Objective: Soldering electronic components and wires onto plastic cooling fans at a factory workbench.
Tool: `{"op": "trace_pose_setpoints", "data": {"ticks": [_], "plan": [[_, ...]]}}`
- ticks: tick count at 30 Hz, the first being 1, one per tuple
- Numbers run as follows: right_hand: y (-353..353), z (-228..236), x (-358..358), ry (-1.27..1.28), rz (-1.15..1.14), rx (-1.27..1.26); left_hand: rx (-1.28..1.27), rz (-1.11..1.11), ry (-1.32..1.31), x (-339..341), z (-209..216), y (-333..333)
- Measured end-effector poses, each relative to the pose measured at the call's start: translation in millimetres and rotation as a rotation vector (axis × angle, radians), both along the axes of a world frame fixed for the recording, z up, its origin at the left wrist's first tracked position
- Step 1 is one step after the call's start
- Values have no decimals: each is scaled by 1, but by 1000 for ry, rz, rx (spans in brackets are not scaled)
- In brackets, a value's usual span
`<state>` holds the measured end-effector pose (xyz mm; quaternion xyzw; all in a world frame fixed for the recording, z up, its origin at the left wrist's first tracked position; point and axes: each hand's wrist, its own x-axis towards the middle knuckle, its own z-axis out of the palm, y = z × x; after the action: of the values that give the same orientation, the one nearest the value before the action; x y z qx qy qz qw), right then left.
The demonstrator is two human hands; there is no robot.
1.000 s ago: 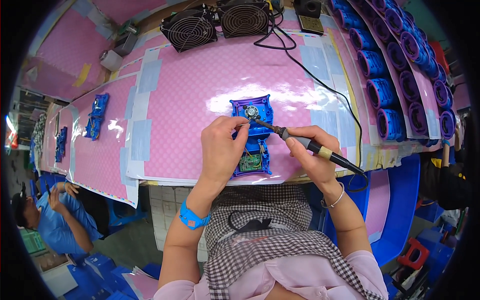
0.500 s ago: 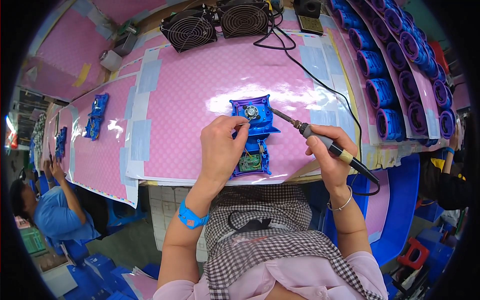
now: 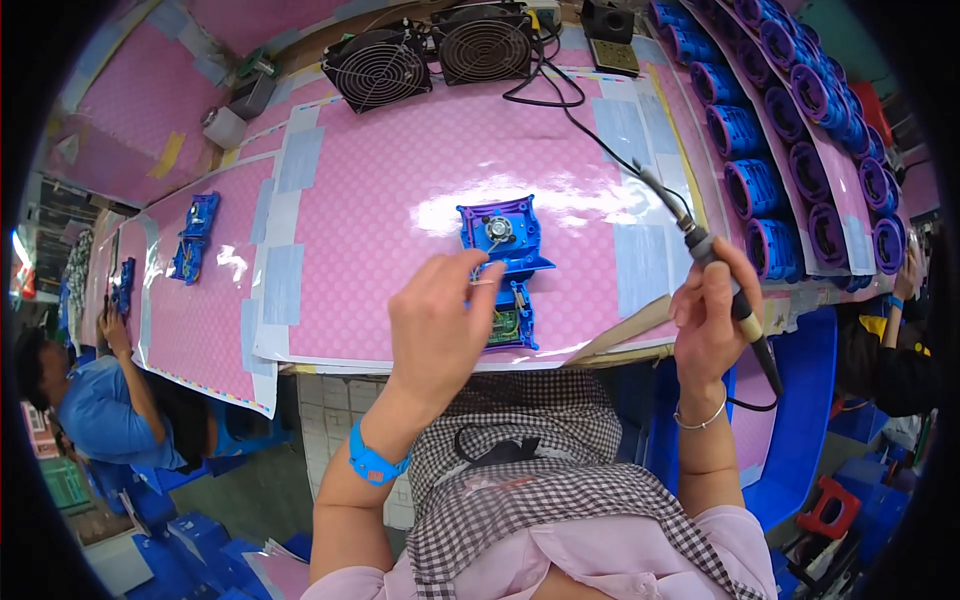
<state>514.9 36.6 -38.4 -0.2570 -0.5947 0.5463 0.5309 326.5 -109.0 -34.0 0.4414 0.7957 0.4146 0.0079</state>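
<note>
A soldering iron (image 3: 722, 285) is held in the right hand (image 3: 712, 318), the fingers wrapped closed around its dark handle; its tip is raised and pointed up and away, well clear of the work. To the left of that grip, across an open stretch of pink mat (image 3: 400, 180), a blue plastic housing (image 3: 505, 265) lies flat, near the front edge of the bench. The left hand (image 3: 445, 325) is laid over the housing's lower left part, its fingertips pinched narrowly at thin wires (image 3: 480, 272) beside a round silver part; whether the wires are actually gripped cannot be told.

Beyond the housing, the mat is open up to two black fans (image 3: 430, 55) at the far edge. A black cable (image 3: 580, 115) is run from the iron across the mat toward the fans. Just right of the iron grip, rows of blue and purple cylinders (image 3: 790, 130) are ranged along the bench's right edge, leaving little room there. Far left of the left hand, more blue housings (image 3: 192, 235) lie on a neighbouring mat, and another person in a blue shirt (image 3: 95, 410) is seated below them.
</note>
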Motion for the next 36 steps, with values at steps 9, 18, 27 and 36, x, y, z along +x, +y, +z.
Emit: {"op": "trace_pose_setpoints", "data": {"ticks": [9,18,27,36], "plan": [[24,49,-9,99,153,211,-537,-200,381,-11,-14,8],[193,96,71,-119,-673,627,-647,393,629,-224,-37,-92],[336,46,-11,-609,-923,738,-890,838,539,-365,-60,-222],[342,35,73,-604,-662,940,118,158,-459,-129,16,-105]]}}
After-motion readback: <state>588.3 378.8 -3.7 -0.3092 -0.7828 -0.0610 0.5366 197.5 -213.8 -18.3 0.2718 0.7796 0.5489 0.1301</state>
